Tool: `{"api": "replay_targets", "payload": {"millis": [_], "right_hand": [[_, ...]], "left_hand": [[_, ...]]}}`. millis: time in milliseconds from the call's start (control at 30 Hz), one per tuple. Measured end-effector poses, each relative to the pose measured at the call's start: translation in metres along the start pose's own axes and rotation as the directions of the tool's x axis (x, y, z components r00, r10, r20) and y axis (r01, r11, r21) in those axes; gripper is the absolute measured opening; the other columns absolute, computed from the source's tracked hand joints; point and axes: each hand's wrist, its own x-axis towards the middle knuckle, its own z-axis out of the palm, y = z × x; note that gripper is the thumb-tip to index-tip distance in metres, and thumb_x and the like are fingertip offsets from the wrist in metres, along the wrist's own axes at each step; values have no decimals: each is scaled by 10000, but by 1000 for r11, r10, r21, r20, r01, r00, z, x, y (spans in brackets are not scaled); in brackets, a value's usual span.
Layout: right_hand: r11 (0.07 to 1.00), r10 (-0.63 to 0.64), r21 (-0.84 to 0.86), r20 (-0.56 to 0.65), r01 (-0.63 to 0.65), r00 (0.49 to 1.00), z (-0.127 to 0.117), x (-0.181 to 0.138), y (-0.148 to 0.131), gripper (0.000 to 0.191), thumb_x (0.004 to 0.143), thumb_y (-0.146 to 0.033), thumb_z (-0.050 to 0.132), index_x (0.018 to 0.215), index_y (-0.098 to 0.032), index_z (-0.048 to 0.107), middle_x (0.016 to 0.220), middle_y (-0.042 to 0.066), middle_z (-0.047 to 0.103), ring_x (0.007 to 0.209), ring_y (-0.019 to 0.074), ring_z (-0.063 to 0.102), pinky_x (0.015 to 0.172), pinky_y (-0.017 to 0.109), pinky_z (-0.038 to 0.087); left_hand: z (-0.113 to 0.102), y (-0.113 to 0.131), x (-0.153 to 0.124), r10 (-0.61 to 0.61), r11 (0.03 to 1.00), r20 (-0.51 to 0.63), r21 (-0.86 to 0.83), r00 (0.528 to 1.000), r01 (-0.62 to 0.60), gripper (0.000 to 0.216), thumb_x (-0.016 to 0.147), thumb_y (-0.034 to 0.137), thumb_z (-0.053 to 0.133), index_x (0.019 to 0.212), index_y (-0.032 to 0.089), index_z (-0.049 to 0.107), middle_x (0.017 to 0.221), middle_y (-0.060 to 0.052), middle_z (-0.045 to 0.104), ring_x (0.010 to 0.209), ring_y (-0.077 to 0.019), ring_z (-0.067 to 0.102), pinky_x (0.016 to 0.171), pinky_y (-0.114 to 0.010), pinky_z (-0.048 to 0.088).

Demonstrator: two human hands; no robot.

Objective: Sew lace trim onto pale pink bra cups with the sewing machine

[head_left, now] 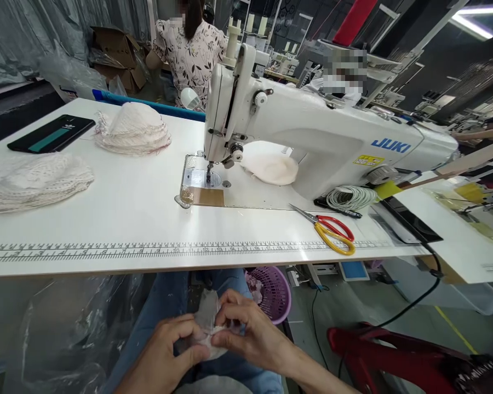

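Below the table edge, over my lap in blue jeans, both hands pinch a small white piece of fabric [208,323]. My left hand [164,353] grips its lower left side with thumb and fingers closed. My right hand [246,328] curls over its right side, fingers pressed on the cloth. Above them, the white Juki sewing machine [312,137] stands on the white table [119,208], its needle area [208,174] bare. One cream fabric cup [271,167] lies under the machine arm.
Stacks of white lace pieces [28,180] and cups [133,128] lie at the left, near a dark phone [51,134]. Red and yellow scissors [332,230] and coiled cord [349,197] lie at the right. A purple basket [273,293] stands under the table. A person stands behind.
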Motion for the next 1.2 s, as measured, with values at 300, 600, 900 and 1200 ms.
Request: {"api": "replay_targets", "payload": {"millis": [300, 600, 900, 1200], "right_hand": [[996, -81, -12, 161, 84, 984, 4, 8, 6, 230, 750, -379, 711, 729, -171, 615, 1205, 68, 498, 1159, 217, 424, 988, 389, 298], [990, -1, 139, 212, -29, 977, 1, 7, 13, 330, 798, -449, 629, 674, -162, 526, 817, 24, 637, 776, 143, 547, 722, 257, 409], [899, 143, 353, 321, -258, 936, 3, 6, 18, 375, 708, -476, 706, 789, -131, 587, 673, -15, 564, 606, 95, 515, 583, 197, 401], [868, 160, 401, 336, -294, 928, 4, 6, 25, 410, 704, -501, 694, 824, -109, 704, 703, 34, 647, 635, 118, 574, 636, 232, 458]], "left_hand": [[-19, -4, -9, -71, 997, 143, 5, 987, 71, 303, 834, 398, 455, 729, 190, 648, 612, 29, 553, 581, -133, 469, 542, -196, 326], [-25, -5, -20, -222, 970, 192, 146, 956, 196, 133, 671, 213, 596, 785, 245, 657, 769, 32, 575, 866, -212, 514, 752, -225, 338], [-30, -4, -18, -113, 973, 294, -162, 949, 166, 83, 690, 242, 606, 644, 174, 622, 640, 41, 513, 653, -137, 448, 615, -198, 319], [-27, -9, -17, -54, 973, 291, -197, 955, 115, 139, 720, 283, 638, 671, 166, 694, 733, 20, 532, 686, -136, 483, 625, -194, 336]]}}
